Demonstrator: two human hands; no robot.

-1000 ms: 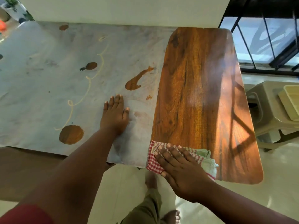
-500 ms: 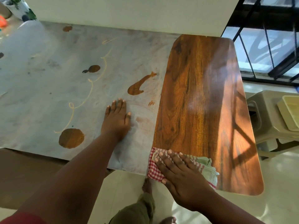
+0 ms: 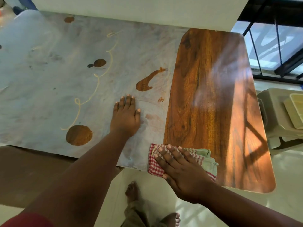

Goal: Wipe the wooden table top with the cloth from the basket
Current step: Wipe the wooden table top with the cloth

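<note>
Pressed flat rather than clamped, the right hand's (image 3: 185, 171) grip is an open palm with fingers spread, bearing down on the cloth (image 3: 182, 158). The left hand (image 3: 125, 117) lies open too, palm down on the dusty grey part of the tabletop (image 3: 49, 76), holding nothing (a brace, by the look of it).

The cloth sits at the near edge of the tabletop, right on the line where the grey film ends and the clean glossy wood (image 3: 213, 95) begins; its near left corner seems to hang a little over the edge. It is red-and-white check with a pale green part bunched at its right end.

It looks soft, thin and light, so it will crumple and slide with the palm; flat pressure over its middle should handle it better than a pinch, which would ball it up. The gloss suggests the wood is slick beneath it.

Its long axis runs roughly left to right along the near edge, checked end toward the dusty side.
</note>
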